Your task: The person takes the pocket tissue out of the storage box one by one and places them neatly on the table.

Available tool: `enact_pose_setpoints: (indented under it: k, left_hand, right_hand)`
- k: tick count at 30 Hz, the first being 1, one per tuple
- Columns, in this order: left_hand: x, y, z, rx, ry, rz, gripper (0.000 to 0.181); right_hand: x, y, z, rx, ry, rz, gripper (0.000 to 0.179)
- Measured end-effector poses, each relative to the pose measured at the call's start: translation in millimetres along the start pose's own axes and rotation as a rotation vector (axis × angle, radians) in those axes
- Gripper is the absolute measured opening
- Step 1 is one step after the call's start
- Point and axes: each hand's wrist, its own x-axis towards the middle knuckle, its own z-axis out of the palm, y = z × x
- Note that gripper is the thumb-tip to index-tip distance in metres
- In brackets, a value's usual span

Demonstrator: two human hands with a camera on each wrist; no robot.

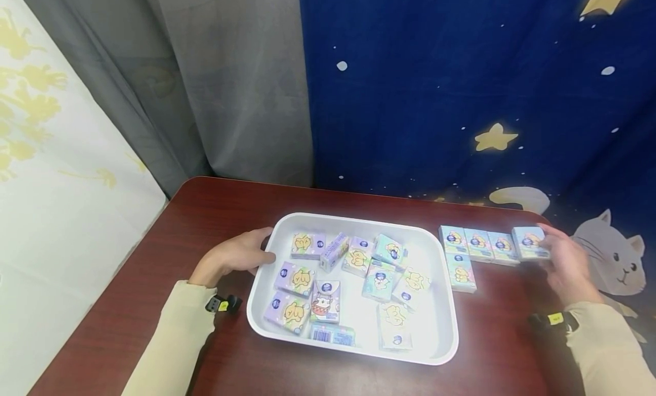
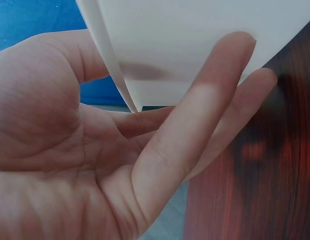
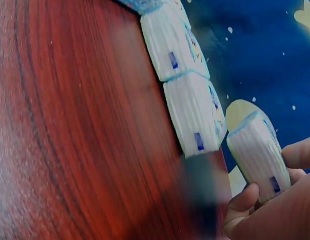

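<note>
My right hand (image 1: pixel 566 265) pinches a small blue tissue pack (image 1: pixel 528 243) between thumb and fingers at the right end of a row. In the right wrist view the held pack (image 3: pixel 256 152) hangs apart from the nearest row pack (image 3: pixel 194 114). Three blue packs stand side by side in that row, with another pack (image 1: pixel 461 272) in front of the leftmost one. My left hand (image 1: pixel 238 252) holds the left rim of a white tray (image 1: pixel 433 330), fingers along its outer wall (image 2: pixel 160 35). Several purple and blue-green tissue packs (image 1: pixel 325 301) lie scattered inside.
The dark red wooden table (image 1: pixel 492 339) ends at a back edge near the row. Behind it hang a blue curtain (image 1: pixel 389 99) with stars and a grey curtain (image 1: pixel 241 88). A white patterned cloth (image 1: pixel 61 213) lies along the left side.
</note>
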Motion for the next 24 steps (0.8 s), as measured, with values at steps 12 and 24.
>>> enact_pose_setpoints:
  k: [12,24]
  left_hand:
    - [2.7,-2.3,-0.7,0.003,-0.003,-0.003,0.054]
    - [3.4,-2.5,-1.2,0.004,0.000,-0.005,0.054]
  right_hand:
    - [4.5,8,-4,-0.218,0.077,0.087,0.067]
    - [10.8,18,-1,-0.505,0.143,-0.014,0.067]
